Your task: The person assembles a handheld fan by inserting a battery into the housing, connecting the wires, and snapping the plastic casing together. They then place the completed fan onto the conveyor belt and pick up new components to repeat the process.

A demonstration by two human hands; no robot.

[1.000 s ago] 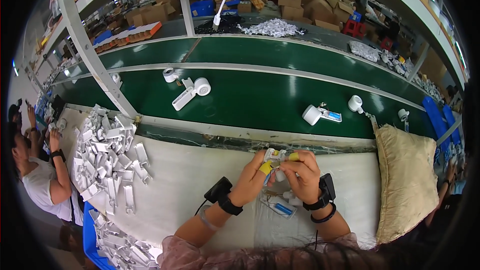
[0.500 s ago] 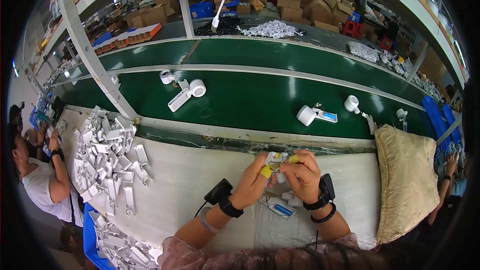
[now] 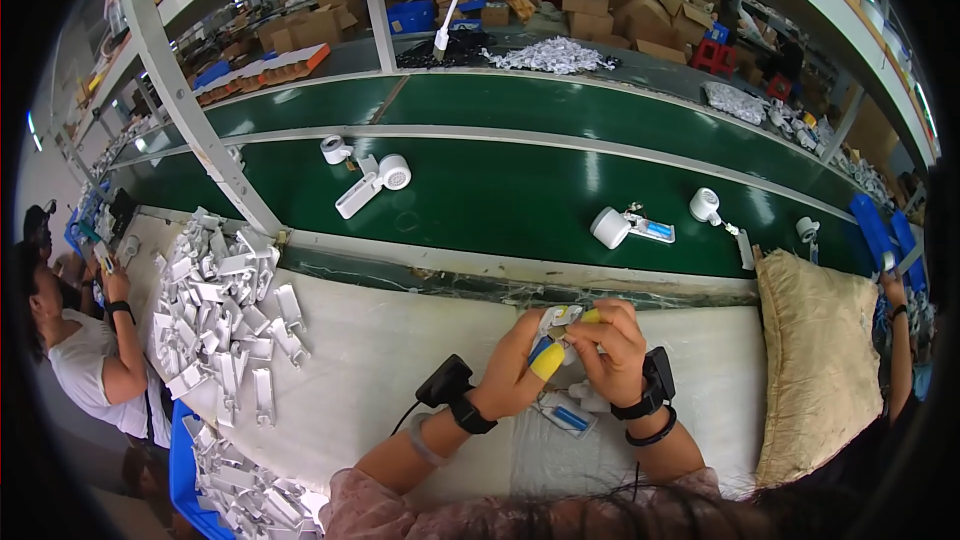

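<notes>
In front of me my left hand grips a small white plastic housing, its yellow-covered thumb pressed across a blue cylinder. My right hand pinches the housing's right side with fingertips, one of them yellow-covered. What lies between those fingertips is too small to make out. Just below the hands, an opened white fan handle with a blue battery lies on the padded bench, partly hidden by my right wrist.
White handle shells form a pile on the left; a blue bin holds more. A beige sack stands right. Across the green conveyor belt lie several white fan units. Co-workers are at both sides.
My left thumb has shifted over the housing, and a blue cylinder now shows beside it. My right fingertips stay at the housing. The person at the far right has reached an arm up.
</notes>
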